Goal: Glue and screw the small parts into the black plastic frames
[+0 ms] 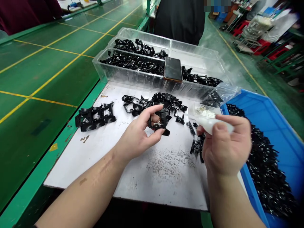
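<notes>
- Left hand [140, 134] pinches black plastic part [159, 122] above tabletop [142, 180].
- Right hand [225, 148] grips white tube [209, 123] just beside it.
- I judge it early: small side batch [95, 117] done; loose pile [166, 99] and full blue bin [268, 107] left.

Phone [173, 69] lying across clear trays [133, 33] holding black parts. Blue bin [273, 107] sitting at right, holding heaped black pieces. Joined black parts [95, 117] resting on white counter [106, 152]. Person in dark clothing [180, 19] standing behind trays.
</notes>
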Motion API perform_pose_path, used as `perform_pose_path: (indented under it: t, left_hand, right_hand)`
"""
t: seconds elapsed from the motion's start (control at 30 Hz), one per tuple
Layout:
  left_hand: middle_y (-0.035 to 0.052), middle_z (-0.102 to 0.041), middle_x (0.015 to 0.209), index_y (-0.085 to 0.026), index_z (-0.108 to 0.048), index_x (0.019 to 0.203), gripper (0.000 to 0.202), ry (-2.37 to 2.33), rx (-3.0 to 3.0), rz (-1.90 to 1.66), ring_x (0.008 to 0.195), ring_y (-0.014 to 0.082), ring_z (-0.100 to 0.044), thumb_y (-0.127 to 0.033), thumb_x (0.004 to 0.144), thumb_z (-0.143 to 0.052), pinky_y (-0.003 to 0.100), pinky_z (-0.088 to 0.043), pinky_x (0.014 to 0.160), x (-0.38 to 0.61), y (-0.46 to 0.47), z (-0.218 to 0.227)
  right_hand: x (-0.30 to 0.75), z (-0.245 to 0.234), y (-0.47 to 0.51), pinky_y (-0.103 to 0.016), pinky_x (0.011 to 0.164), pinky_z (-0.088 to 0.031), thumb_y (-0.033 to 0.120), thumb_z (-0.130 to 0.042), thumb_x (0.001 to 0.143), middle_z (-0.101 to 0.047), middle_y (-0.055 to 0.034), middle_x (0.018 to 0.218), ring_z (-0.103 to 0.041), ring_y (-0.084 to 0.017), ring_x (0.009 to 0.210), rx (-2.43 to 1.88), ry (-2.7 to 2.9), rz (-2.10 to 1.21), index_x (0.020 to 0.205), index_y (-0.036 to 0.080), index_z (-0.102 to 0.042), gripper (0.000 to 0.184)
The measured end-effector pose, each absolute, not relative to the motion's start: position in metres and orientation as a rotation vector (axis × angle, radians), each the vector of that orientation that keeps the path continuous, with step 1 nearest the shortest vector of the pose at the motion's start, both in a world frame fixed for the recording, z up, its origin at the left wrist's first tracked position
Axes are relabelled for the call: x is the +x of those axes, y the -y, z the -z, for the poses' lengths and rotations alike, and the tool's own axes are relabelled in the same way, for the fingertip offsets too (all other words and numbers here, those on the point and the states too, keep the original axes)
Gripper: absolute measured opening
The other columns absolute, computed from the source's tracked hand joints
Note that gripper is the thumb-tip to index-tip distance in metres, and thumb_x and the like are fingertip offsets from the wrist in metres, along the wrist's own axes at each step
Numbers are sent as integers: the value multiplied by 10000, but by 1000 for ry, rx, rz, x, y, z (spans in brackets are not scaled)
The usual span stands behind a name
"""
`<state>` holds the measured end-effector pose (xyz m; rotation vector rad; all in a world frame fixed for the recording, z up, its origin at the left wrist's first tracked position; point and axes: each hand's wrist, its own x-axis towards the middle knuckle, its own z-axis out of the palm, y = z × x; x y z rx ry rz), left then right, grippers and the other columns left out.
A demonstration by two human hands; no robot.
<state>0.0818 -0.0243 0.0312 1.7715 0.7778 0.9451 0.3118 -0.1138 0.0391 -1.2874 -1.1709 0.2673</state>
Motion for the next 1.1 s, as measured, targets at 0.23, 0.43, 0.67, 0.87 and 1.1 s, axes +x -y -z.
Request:
perform_pose_path:
  t: [0.23, 0.43, 0.67, 0.87, 1.1]
  left_hand:
    - [47, -666, 1141, -251, -507, 1532, 629, -901, 1505, -1078, 989, 166, -701, -242, 955, -756, 279, -615, 849, 80, 2, -23]
    - [44, -648, 1148, -268, -502, 1544, 616, -937, 1576, -1027, 958, 170, -673, -285, 974, -734, 280, -594, 795, 83, 5, -20]
    - [60, -658, 1185, -282, -486, 1563, 606, -942, 1690, -937, 1040, 207, -693, -315, 998, -704, 357, -609, 897, 84, 8, -15]
    - [77, -686, 1187, -261, -494, 1560, 581, -895, 1746, -886, 1073, 225, -713, -319, 1011, -676, 407, -623, 939, 88, 13, -20]
    - [66, -713, 1148, -263, -510, 1535, 561, -816, 1876, -815, 1034, 223, -716, -295, 998, -670, 379, -622, 865, 91, 16, -19]
  right_hand:
    - [295, -51, 109, -365, 842, -664, 170, -804, 908, -823, -27, 1065, -804, -199, 993, -1114, 1437, -1048, 1034, 265, -567, 284]
    - [271, -35, 106, -407, 957, -576, 43, -745, 828, -794, -27, 1014, -742, -221, 979, -1331, 2001, -970, 1046, 250, -756, 301]
    - [297, -51, 106, -442, 995, -575, 161, -855, 818, -776, -73, 1212, -705, -265, 1120, -1401, 2121, -902, 1276, 258, -727, 485]
    - [350, -53, 93, -339, 629, -490, 367, -664, 958, -703, -17, 768, -612, -186, 656, -1737, 1211, 10, 907, 219, -728, 169]
    - [379, -20, 55, -525, 982, -493, 436, -662, 878, -715, -147, 1006, -640, -342, 1011, -2034, 1178, 332, 1087, 163, -809, 374]
